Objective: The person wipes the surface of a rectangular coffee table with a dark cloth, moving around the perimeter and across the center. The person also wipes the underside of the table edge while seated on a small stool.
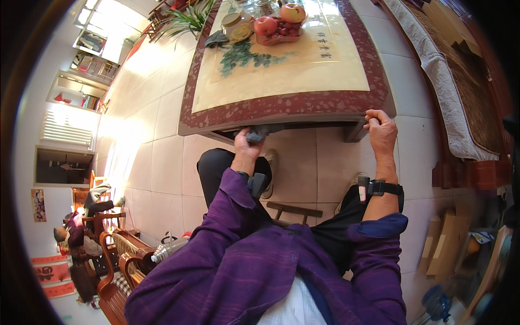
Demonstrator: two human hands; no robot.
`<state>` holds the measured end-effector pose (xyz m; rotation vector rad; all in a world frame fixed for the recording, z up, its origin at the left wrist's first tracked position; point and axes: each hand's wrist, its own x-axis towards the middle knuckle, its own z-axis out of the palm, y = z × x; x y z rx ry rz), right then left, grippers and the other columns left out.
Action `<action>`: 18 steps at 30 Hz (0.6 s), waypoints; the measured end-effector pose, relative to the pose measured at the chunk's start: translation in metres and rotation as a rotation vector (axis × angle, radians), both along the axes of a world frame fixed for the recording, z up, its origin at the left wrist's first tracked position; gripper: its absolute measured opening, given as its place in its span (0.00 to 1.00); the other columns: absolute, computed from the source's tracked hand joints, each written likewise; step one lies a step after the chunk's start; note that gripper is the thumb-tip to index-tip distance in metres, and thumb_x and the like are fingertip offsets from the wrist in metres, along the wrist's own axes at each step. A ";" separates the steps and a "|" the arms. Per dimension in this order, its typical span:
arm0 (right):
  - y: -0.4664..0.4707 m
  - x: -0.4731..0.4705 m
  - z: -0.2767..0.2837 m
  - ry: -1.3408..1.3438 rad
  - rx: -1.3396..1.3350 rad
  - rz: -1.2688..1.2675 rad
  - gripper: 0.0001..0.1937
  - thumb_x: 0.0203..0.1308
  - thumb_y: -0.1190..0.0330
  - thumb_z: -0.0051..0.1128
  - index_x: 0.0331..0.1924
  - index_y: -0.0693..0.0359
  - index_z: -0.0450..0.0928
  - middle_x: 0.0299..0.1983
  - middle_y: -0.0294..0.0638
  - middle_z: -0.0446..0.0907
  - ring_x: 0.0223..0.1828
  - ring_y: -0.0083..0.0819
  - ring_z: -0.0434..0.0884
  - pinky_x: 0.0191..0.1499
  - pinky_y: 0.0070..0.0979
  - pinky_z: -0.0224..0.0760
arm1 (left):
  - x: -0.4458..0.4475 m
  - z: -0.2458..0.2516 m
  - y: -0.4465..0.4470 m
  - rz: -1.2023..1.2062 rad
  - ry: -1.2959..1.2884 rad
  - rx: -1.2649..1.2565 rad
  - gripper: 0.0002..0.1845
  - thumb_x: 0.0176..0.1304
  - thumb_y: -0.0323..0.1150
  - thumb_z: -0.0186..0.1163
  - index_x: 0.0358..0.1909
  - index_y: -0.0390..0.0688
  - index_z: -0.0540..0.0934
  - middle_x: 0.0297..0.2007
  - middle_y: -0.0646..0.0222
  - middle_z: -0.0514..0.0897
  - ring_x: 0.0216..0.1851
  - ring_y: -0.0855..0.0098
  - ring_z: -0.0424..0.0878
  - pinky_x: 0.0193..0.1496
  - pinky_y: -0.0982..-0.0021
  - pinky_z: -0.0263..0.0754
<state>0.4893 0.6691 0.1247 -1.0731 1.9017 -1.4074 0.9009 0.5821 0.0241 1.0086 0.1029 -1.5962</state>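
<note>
My left hand (248, 146) is closed around a grey-blue cloth (257, 134), just under the near edge of the low table (280, 109); part of the cloth is blurred and shaded. At the table's near right corner is my right hand (381, 129), its fingers curled and seemingly holding nothing; whether the fingertips touch the edge I cannot tell. The tabletop has a speckled red border around a cream printed panel. Toward its far side stand a clear tray of small red fruits (280, 38) with larger round fruits on top, a lidded jar (232, 22) and a dark crumpled cloth (216, 39).
A potted plant (190, 20) stands beyond the table's left corner. A padded wooden bench (447, 89) runs along the right, with cardboard boxes (443, 243) nearer me. Behind on the left are wooden chairs (109, 284) and a seated person (75, 231). A wooden stool (294, 210) is between my legs.
</note>
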 end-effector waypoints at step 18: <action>-0.027 0.036 0.000 0.002 -0.016 0.031 0.12 0.68 0.77 0.54 0.46 0.62 0.90 0.37 0.38 0.90 0.30 0.25 0.88 0.37 0.25 0.83 | 0.112 0.019 -0.033 0.598 -0.469 0.118 0.16 0.69 0.29 0.64 0.56 0.37 0.80 0.52 0.58 0.88 0.46 0.55 0.90 0.50 0.48 0.88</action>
